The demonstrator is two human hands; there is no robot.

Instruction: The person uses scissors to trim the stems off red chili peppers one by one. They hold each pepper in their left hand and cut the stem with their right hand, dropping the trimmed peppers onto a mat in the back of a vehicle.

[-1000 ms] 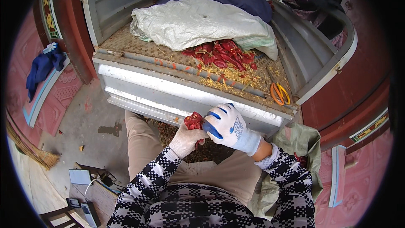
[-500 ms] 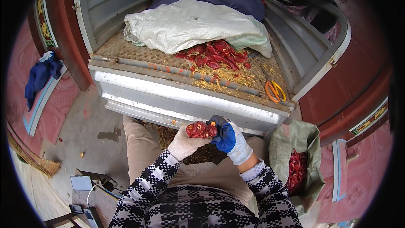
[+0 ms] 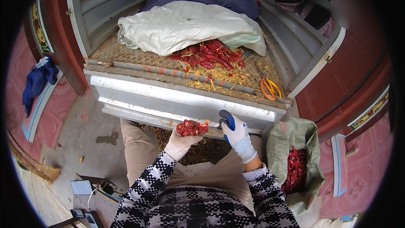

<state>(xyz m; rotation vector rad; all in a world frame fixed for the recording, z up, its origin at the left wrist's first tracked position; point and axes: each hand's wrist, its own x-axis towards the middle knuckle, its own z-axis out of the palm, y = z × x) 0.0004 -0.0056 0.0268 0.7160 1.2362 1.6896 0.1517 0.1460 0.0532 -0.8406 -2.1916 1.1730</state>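
Note:
My left hand, in a white knit glove, is closed around a bunch of red chili peppers with pale yellowish bits at its right end. To the right of the bunch is my right hand, in a white glove with blue and dark grey fingers. It stands apart from the peppers, fingers bent and spread from one another, with nothing visible between them. Both hands are in front of the metal tailgate, above my lap. More red chili peppers spill from a white woven sack on the truck bed.
Orange-and-yellow-handled scissors lie on the bed's right corner near the tailgate. A green woven sack holding red peppers stands at my right. At left are a broom and a small table carrying devices.
My right hand has pulled away from the pepper bunch to the right, its fingers parting. My left hand, still holding the peppers, has shifted slightly left. The whole view has also shifted slightly.

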